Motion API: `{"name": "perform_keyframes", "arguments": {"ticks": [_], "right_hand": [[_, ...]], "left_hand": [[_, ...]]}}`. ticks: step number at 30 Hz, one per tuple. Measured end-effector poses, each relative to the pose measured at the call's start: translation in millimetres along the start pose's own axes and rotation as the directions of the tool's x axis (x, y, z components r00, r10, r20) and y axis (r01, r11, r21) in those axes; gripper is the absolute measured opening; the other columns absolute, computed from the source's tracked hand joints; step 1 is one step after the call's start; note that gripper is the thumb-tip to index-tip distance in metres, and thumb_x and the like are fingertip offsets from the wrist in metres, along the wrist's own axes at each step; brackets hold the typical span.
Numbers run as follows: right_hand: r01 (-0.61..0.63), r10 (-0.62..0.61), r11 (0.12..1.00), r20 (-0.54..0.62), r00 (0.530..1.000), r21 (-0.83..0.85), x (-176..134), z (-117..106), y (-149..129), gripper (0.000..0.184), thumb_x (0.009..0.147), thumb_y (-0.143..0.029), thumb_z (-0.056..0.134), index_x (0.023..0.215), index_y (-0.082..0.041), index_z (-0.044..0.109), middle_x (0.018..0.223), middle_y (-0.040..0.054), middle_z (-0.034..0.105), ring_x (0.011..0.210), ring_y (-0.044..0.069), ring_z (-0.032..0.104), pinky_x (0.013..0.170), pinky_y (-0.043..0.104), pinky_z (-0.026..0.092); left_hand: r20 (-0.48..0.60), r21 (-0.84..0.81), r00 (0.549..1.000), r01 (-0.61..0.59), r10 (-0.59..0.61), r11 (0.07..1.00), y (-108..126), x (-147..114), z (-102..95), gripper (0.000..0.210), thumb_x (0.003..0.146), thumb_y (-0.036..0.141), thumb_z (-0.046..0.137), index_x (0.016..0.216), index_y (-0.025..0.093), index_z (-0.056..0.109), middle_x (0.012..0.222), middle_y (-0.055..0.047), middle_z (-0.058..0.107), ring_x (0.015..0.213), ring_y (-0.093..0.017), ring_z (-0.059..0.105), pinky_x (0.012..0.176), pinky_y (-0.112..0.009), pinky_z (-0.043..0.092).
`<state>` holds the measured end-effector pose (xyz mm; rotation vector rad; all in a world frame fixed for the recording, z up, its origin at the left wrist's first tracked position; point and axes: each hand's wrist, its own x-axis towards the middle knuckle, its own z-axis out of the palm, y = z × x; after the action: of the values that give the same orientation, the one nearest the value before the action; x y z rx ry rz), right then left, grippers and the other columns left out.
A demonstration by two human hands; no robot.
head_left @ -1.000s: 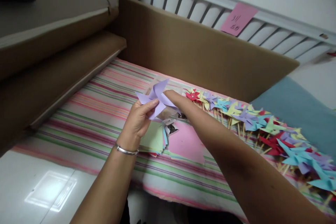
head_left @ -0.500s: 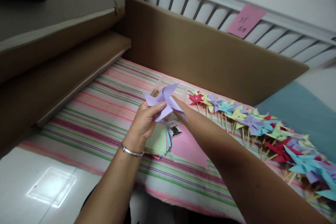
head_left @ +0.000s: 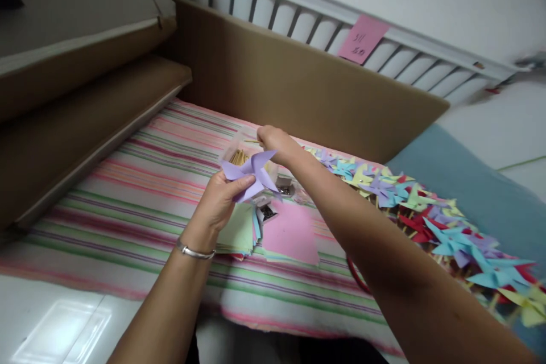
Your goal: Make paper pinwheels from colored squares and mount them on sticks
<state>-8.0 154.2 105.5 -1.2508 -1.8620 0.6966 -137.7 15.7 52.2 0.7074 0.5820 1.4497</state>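
Note:
My left hand [head_left: 222, 196] pinches a purple paper pinwheel [head_left: 251, 173], with the thumb on its front near the middle. Beyond it, my right hand [head_left: 273, 141] is closed over a clear plastic box [head_left: 229, 147], and a thin wooden stick [head_left: 251, 141] juts out to the left from its fingers. More wooden sticks [head_left: 239, 156] lie in the box, partly behind the pinwheel. Small open boxes of dark metal pieces [head_left: 268, 213] sit just below. In front of them lie a stack of light green paper [head_left: 234, 230] and a stack of pink paper [head_left: 292, 233].
Many finished-looking pinwheels on sticks [head_left: 454, 239] lie in a row along the right side of the striped cloth [head_left: 140, 210]. A brown board [head_left: 298, 79] stands at the back before a white radiator [head_left: 264, 8]. Brown cushions [head_left: 85, 91] rise at the left.
My right hand has come out from behind the pinwheel, up and over the box, with a stick showing in its fingers. My left hand still holds the pinwheel. The view has shifted right.

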Motion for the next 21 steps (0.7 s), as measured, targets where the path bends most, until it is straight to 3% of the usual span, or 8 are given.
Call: {"name": "perform_keyframes", "arguments": {"ticks": [3,6,8,11,15,19,21], "right_hand": [[0.04,-0.036,0.998,0.088,0.995,-0.047,-39,-29,1,0.014,0.069,-0.004,0.054,0.072,-0.018,0.057,0.068,-0.0019,0.06,0.062,0.011,0.052,0.061,0.024,0.037],[-0.104,0.084,0.97,0.098,0.992,0.222,-104,-43,18,0.019,0.077,-0.017,0.048,0.095,-0.019,0.054,0.078,-0.0002,0.063,0.055,0.009,0.05,0.051,0.022,0.036],[-0.169,0.159,0.919,0.058,0.986,0.357,-148,-45,34,0.022,0.078,-0.023,0.051,0.099,-0.019,0.054,0.078,0.0005,0.063,0.052,0.008,0.047,0.049,0.021,0.034],[-0.235,0.257,0.887,-0.003,0.966,0.397,-194,-45,55,0.023,0.084,-0.035,0.051,0.094,-0.018,0.061,0.075,0.0006,0.062,0.05,0.008,0.041,0.05,0.022,0.034],[-0.242,0.26,0.912,-0.011,0.965,0.33,-215,-54,69,0.036,0.09,-0.04,0.042,0.1,-0.018,0.069,0.072,0.0011,0.061,0.054,0.009,0.044,0.056,0.025,0.038],[-0.183,0.215,0.924,-0.063,0.975,0.336,-212,-67,79,0.029,0.087,-0.034,0.05,0.101,-0.021,0.072,0.08,0.0023,0.061,0.073,0.013,0.054,0.07,0.027,0.043],[-0.187,0.237,0.901,-0.083,0.968,0.392,-211,-70,84,0.025,0.083,-0.032,0.057,0.098,-0.021,0.074,0.078,0.0016,0.06,0.073,0.013,0.055,0.069,0.027,0.043]], "left_hand": [[0.024,0.11,0.999,0.018,-0.021,0.994,-6,0,-0.8,0.025,0.064,0.022,0.078,0.088,0.017,0.072,0.081,-0.002,0.071,0.075,-0.015,0.064,0.075,-0.027,0.047],[0.085,0.246,0.996,0.006,-0.028,0.969,-14,-1,2.9,0.015,0.064,0.022,0.078,0.077,0.017,0.072,0.07,0.002,0.067,0.064,-0.011,0.058,0.062,-0.022,0.043],[0.15,0.342,0.988,-0.009,-0.045,0.94,-21,-3,8.9,0.01,0.065,0.022,0.077,0.071,0.017,0.071,0.064,0.002,0.064,0.058,-0.009,0.055,0.057,-0.021,0.041],[0.261,0.476,0.962,-0.06,-0.076,0.877,-35,-6,21.3,0.008,0.068,0.023,0.075,0.071,0.018,0.071,0.068,0.0,0.064,0.063,-0.012,0.057,0.06,-0.023,0.042],[0.375,0.606,0.918,-0.139,-0.128,0.783,-57,-10,37.6,0.006,0.073,0.023,0.071,0.078,0.019,0.071,0.081,-0.003,0.068,0.077,-0.016,0.062,0.072,-0.027,0.046],[0.417,0.707,0.886,-0.175,-0.204,0.685,-76,-10,47.5,0.005,0.075,0.022,0.069,0.078,0.021,0.071,0.081,-0.002,0.07,0.077,-0.015,0.062,0.074,-0.026,0.046],[0.418,0.734,0.881,-0.185,-0.221,0.653,-84,-9,49.6,0.004,0.075,0.023,0.069,0.078,0.021,0.072,0.078,-0.002,0.07,0.074,-0.014,0.062,0.071,-0.026,0.047]]}}
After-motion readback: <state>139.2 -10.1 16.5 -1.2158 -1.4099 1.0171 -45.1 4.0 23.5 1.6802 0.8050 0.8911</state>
